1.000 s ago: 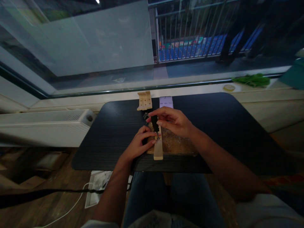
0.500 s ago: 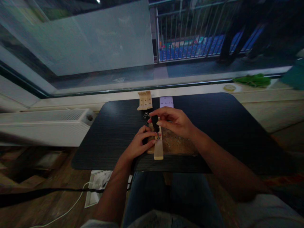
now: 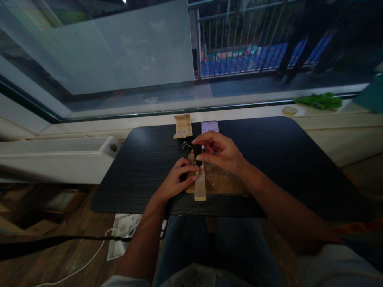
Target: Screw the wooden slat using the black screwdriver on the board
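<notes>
A pale wooden strip (image 3: pixel 200 188) lies on a brown chipboard panel (image 3: pixel 223 182) on the black table (image 3: pixel 284 159). My right hand (image 3: pixel 220 151) is closed around the black handle of a short screwdriver (image 3: pixel 198 155), whose tip stands upright on the strip. My left hand (image 3: pixel 175 181) rests beside the strip, its fingers pressed against the strip's left edge right by the tip. Whether a screw sits under the tip is too small to tell.
Behind my hands lie a few small metal screws (image 3: pixel 184 145), a stack of pale wooden pieces (image 3: pixel 183 126) and a lit phone (image 3: pixel 210 126). A radiator (image 3: pixel 60 157) stands at the left. Green material (image 3: pixel 318 100) lies on the window sill.
My right hand has turned slightly on the screwdriver handle and shifted a little away from me. My left hand and the strip have stayed put.
</notes>
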`<state>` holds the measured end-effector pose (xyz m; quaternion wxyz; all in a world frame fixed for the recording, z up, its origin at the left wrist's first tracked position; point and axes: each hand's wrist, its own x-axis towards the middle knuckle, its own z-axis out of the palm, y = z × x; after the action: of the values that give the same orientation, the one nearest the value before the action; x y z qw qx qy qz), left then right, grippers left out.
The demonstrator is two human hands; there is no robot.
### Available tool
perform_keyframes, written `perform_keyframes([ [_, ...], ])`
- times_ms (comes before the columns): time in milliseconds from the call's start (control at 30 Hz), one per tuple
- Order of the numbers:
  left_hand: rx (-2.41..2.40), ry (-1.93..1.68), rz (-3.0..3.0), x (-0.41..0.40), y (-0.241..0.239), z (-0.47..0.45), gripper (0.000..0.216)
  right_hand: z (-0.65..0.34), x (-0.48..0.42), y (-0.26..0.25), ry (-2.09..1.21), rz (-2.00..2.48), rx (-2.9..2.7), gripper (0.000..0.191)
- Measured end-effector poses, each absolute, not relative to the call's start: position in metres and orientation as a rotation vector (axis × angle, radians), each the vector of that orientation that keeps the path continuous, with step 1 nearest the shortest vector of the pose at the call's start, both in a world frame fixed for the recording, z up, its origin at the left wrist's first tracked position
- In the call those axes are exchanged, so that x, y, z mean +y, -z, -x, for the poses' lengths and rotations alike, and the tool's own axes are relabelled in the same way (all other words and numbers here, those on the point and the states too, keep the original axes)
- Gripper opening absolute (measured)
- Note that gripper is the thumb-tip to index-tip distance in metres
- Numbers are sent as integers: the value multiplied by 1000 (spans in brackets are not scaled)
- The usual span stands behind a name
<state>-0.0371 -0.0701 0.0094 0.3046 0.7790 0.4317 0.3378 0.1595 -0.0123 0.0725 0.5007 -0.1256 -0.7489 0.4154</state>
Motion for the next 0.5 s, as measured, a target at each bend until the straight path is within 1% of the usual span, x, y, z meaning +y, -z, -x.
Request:
perform_keyframes([
  [500, 1124, -899, -2086, -70, -7, 38, 29, -158, -13, -70, -995, 284, -1800, 31],
])
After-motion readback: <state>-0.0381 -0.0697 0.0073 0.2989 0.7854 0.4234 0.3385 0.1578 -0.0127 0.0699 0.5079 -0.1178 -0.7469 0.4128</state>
